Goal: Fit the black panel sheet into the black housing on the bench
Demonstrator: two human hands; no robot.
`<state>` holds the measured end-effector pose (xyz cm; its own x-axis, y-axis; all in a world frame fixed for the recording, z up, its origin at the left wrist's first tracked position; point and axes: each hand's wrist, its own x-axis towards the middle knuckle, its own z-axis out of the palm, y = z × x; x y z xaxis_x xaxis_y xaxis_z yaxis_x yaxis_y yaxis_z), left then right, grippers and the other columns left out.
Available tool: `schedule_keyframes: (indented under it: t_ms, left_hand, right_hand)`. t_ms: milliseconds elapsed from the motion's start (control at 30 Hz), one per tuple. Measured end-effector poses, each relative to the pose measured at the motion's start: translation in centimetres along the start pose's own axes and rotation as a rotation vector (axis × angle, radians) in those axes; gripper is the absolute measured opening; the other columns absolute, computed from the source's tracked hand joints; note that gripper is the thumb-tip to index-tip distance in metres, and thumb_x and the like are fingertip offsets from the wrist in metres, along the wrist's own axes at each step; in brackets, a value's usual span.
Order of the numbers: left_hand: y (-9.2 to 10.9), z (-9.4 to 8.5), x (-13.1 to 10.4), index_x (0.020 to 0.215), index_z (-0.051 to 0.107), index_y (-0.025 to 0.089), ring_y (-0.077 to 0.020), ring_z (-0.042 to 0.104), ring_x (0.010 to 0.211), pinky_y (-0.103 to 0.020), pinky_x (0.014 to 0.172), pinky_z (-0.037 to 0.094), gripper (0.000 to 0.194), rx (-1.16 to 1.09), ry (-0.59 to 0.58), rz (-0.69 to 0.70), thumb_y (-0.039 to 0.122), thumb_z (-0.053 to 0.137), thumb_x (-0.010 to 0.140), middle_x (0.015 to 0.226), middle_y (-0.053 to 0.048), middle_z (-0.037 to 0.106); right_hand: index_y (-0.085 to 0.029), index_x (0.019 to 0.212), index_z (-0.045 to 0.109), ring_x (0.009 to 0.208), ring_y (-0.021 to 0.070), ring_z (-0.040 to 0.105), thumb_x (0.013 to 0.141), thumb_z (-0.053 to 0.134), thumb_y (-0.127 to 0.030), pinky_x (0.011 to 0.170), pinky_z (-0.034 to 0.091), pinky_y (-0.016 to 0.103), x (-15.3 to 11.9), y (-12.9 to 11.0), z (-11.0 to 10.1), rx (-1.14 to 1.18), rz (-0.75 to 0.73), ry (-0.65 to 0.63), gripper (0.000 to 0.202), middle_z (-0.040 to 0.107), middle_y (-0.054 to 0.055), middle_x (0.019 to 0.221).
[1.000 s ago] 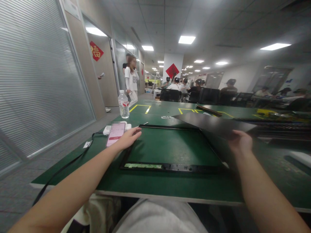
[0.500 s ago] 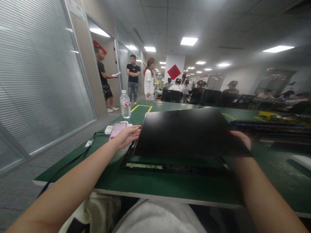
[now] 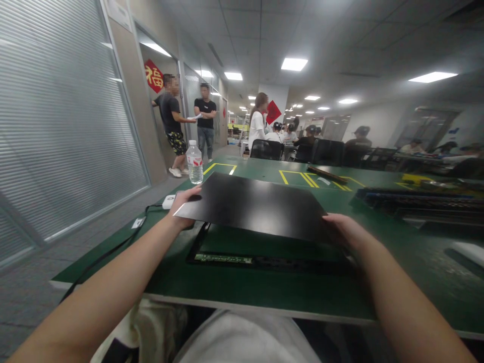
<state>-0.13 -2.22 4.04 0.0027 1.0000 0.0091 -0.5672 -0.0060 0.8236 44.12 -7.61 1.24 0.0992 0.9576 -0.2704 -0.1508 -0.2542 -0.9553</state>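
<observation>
The left hand (image 3: 183, 204) grips the left edge of the thin dark panel (image 3: 260, 201); part of its fingers is hidden by the sheet. The right hand (image 3: 348, 229) has its fingertips closed on the right edge; its underside hold cannot be determined. The panel is suspended above the frame (image 3: 198, 244), slightly tilted, covering its far portion from view.

Panel: flat, rectangular, smooth, with a soft sheen. Frame: black, narrow-sided, with a green circuit strip (image 3: 223, 259) along the left part of its near side. Bottle (image 3: 195, 164): clear, ribbed plastic, upright, beyond the frame to the left. White block (image 3: 169, 202): rounded, left of the frame, near the black cable (image 3: 113, 244).

Count: one panel, one frame, one bottle, one white block. Beyond the frame to the right lies one long dark bar (image 3: 327, 174), near yellow tape markings (image 3: 295, 172).

Surface: green table (image 3: 264, 297) with a pale edge, flat under the frame. Room, past the frame: two people in black tops (image 3: 172, 113) by a doorway, one person in a white top (image 3: 257, 123), seated people, black chairs (image 3: 265, 149), lit ceiling panels (image 3: 294, 64).
</observation>
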Motion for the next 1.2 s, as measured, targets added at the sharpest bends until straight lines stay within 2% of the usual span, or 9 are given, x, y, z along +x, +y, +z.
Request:
schedule_keyframes:
  t_ms: [100, 167, 333, 500, 700, 833, 967, 1200]
  left_hand:
    - [0.1, 0.1, -0.3, 0.119, 0.068, 0.01, -0.0199, 0.069, 0.06, -0.03, 0.06, 0.058, 0.043, 0.014, 0.004, 0.006, 0.011, 0.058, 0.077, 0.077, -0.005, 0.075]
    - [0.1, 0.1, -0.4, 0.123, 0.066, 0.01, -0.0196, 0.07, 0.063, -0.029, 0.062, 0.058, 0.048, 0.019, -0.042, 0.023, 0.011, 0.058, 0.075, 0.081, -0.005, 0.076]
    - [0.1, 0.1, -0.4, 0.13, 0.063, 0.01, -0.0197, 0.071, 0.066, -0.028, 0.062, 0.058, 0.059, 0.061, -0.097, 0.052, 0.009, 0.06, 0.071, 0.086, -0.005, 0.076]
    - [-0.2, -0.3, -0.1, 0.132, 0.063, 0.013, -0.0205, 0.071, 0.069, -0.03, 0.067, 0.059, 0.063, 0.11, -0.103, 0.078, 0.01, 0.061, 0.069, 0.088, -0.005, 0.077]
    - [-0.4, -0.3, 0.0, 0.125, 0.068, 0.015, -0.0231, 0.072, 0.072, -0.031, 0.067, 0.058, 0.061, 0.21, -0.104, 0.106, 0.014, 0.068, 0.064, 0.085, -0.005, 0.077]
    - [-0.8, -0.4, 0.2, 0.115, 0.072, 0.013, -0.0243, 0.073, 0.075, -0.031, 0.067, 0.058, 0.054, 0.259, -0.104, 0.13, 0.016, 0.072, 0.061, 0.085, -0.006, 0.078]
    - [-1.2, -0.7, 0.4, 0.109, 0.073, 0.015, -0.0271, 0.074, 0.08, -0.033, 0.071, 0.058, 0.05, 0.311, -0.086, 0.154, 0.018, 0.075, 0.059, 0.087, -0.006, 0.078]
    - [-1.3, -0.7, 0.3, 0.113, 0.07, 0.013, -0.0282, 0.074, 0.08, -0.034, 0.069, 0.057, 0.058, 0.308, -0.102, 0.097, 0.019, 0.076, 0.056, 0.086, -0.006, 0.077]
  right_hand:
    - [-0.016, 0.094, 0.068, 0.073, 0.0234, 0.072, 0.075, 0.061, -0.013, 0.069, 0.057, 0.034, 0.3, 0.4, -0.1, -0.025, 0.057, -0.155, 0.02, 0.076, 0.008, 0.082]
    - [-0.015, 0.094, 0.067, 0.072, 0.0222, 0.072, 0.076, 0.06, -0.012, 0.068, 0.057, 0.032, 0.7, 0.6, -0.4, -0.034, 0.044, -0.15, 0.02, 0.076, 0.008, 0.082]
    - [-0.013, 0.097, 0.066, 0.063, 0.0179, 0.069, 0.077, 0.063, -0.011, 0.061, 0.056, 0.027, 2.0, 0.9, -1.7, -0.049, -0.016, -0.077, 0.02, 0.073, 0.007, 0.079]
    - [-0.012, 0.11, 0.062, 0.057, 0.0175, 0.067, 0.079, 0.066, -0.012, 0.048, 0.052, 0.023, 2.3, 0.9, -2.1, -0.051, -0.037, 0.059, 0.032, 0.072, 0.01, 0.078]
    - [-0.012, 0.113, 0.058, 0.063, 0.0222, 0.072, 0.079, 0.064, -0.011, 0.054, 0.056, 0.028, 2.4, 0.7, -2.3, -0.088, -0.06, 0.171, 0.035, 0.074, 0.015, 0.08]
    - [-0.013, 0.111, 0.059, 0.064, 0.0212, 0.072, 0.077, 0.061, -0.009, 0.054, 0.055, 0.027, 2.7, 0.9, -2.6, -0.103, -0.083, 0.254, 0.034, 0.075, 0.015, 0.079]
    - [-0.014, 0.105, 0.061, 0.057, 0.0158, 0.068, 0.078, 0.058, -0.008, 0.047, 0.047, 0.02, 2.4, 0.7, -2.3, -0.149, -0.091, 0.308, 0.028, 0.075, 0.011, 0.074]
    - [-0.016, 0.098, 0.064, 0.04, 0.0112, 0.05, 0.071, 0.064, -0.007, 0.036, 0.03, 0.017, 2.4, 0.4, -2.1, -0.12, -0.081, 0.384, 0.029, 0.071, 0.008, 0.061]
